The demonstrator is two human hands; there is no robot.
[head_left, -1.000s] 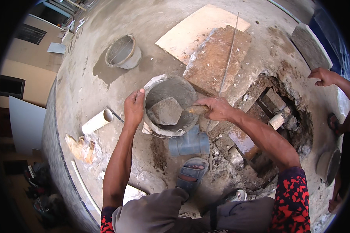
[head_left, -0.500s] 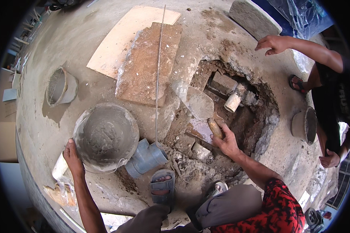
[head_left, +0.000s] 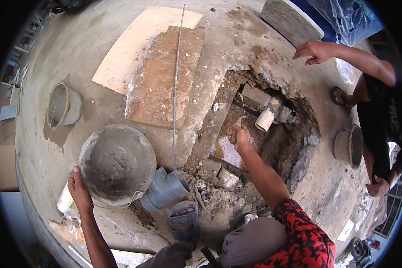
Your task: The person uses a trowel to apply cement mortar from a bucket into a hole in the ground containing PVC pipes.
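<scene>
Head view: left hand (head_left: pixel 78 186) grips the rim of the mortar-filled pan (head_left: pixel 117 164) on the concrete floor (head_left: pixel 236 49). Right hand (head_left: pixel 241 136) closed around a trowel (head_left: pixel 237 125), reaching into the broken pit (head_left: pixel 272 129) beside a white pipe stub (head_left: pixel 265 119).

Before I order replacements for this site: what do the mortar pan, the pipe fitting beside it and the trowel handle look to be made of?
Mortar pan: probably metal, though grey mortar coats it, so unsure; left hand grips its thin rim.
Pipe fitting: likely plastic, smooth matte blue-grey with moulded sockets.
Trowel handle: seemingly wood, tan and rounded, held in right hand.
</scene>
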